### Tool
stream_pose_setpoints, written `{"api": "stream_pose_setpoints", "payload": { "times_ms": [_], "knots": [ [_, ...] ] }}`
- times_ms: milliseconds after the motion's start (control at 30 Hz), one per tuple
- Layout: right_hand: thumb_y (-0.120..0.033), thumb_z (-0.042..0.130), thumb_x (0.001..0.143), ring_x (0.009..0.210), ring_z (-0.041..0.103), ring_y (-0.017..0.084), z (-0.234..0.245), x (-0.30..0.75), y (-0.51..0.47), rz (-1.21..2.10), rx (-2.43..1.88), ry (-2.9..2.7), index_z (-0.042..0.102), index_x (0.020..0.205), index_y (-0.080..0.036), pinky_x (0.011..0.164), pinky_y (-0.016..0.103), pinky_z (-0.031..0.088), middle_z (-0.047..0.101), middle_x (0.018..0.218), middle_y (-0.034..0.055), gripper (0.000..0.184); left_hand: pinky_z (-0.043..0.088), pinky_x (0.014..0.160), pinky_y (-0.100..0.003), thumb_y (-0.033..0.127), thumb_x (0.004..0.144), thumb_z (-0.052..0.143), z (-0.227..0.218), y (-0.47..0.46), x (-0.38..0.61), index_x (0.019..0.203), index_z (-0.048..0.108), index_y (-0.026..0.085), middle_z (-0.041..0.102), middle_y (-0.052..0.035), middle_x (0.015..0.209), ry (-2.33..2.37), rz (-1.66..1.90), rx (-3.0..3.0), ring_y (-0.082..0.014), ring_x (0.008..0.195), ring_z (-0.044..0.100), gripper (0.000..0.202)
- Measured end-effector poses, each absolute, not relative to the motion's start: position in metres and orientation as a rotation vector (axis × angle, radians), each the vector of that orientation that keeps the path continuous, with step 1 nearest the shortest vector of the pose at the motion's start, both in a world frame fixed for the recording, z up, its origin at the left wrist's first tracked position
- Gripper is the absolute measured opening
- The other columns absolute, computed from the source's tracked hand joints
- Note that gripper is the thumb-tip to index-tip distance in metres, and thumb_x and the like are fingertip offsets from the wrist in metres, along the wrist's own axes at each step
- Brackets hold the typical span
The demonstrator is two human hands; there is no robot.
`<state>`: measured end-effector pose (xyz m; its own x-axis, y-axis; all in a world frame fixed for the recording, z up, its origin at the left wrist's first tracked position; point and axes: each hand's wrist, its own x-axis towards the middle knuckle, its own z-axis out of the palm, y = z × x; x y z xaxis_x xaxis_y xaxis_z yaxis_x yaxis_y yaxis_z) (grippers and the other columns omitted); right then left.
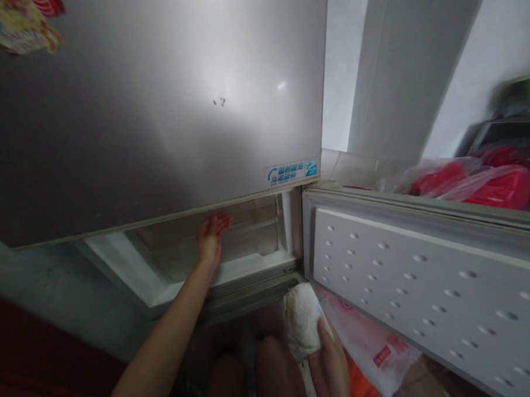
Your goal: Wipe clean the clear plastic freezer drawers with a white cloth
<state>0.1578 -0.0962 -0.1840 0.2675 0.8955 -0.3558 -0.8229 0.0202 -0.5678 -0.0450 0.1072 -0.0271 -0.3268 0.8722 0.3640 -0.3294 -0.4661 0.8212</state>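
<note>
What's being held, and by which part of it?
Right hand holds a whitish block by its lower right side; left hand appears empty.

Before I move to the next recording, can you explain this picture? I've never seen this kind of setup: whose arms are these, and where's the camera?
There is no machine here: these are a person's bare hands, seen from a camera on their head, looking forward and down. The left hand is at the open lower compartment of what looks like a fridge, with nothing visible in it. The right hand holds a whitish, frosty-looking block. The lower door stands open at right, with a printed plastic bag below it; the upper door is shut.
</note>
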Motion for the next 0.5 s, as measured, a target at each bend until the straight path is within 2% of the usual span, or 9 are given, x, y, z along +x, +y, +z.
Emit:
{"api": "stream_pose_setpoints", "payload": {
  "times_ms": [333,400,500],
  "knots": [
    [-0.047,0.077,0.073,0.114,0.065,0.028,-0.181,0.158,-0.1,1.355,-0.755,-0.092,0.064,0.127,-0.018,0.102,0.042,0.05,0.071,0.121,0.0082,0.063,0.055,0.083,-0.029,0.046,0.068,0.082,-0.027,0.106,-0.056,0.086,0.068,0.017,0.076,-0.0048,0.082,0.846,1.821,1.014,-0.0164,0.078,0.073,0.036],
    [-0.047,0.078,0.072,0.116,0.065,0.029,-0.184,0.16,-0.1,1.359,-0.761,-0.094,0.067,0.124,-0.017,0.103,0.044,0.049,0.071,0.121,0.009,0.062,0.055,0.08,-0.028,0.047,0.07,0.081,-0.034,0.097,-0.062,0.089,0.069,0.017,0.076,-0.0053,0.081,0.884,1.752,1.01,-0.0165,0.076,0.073,0.037],
    [-0.049,0.079,0.069,0.115,0.065,0.032,-0.185,0.164,-0.101,1.418,-0.738,-0.085,0.07,0.117,-0.017,0.104,0.047,0.048,0.073,0.117,0.0105,0.059,0.056,0.069,-0.028,0.047,0.072,0.08,-0.056,0.077,-0.07,0.089,0.072,0.012,0.076,-0.0109,0.079,0.967,1.54,1.018,-0.0187,0.069,0.073,0.04]
  ]
}}
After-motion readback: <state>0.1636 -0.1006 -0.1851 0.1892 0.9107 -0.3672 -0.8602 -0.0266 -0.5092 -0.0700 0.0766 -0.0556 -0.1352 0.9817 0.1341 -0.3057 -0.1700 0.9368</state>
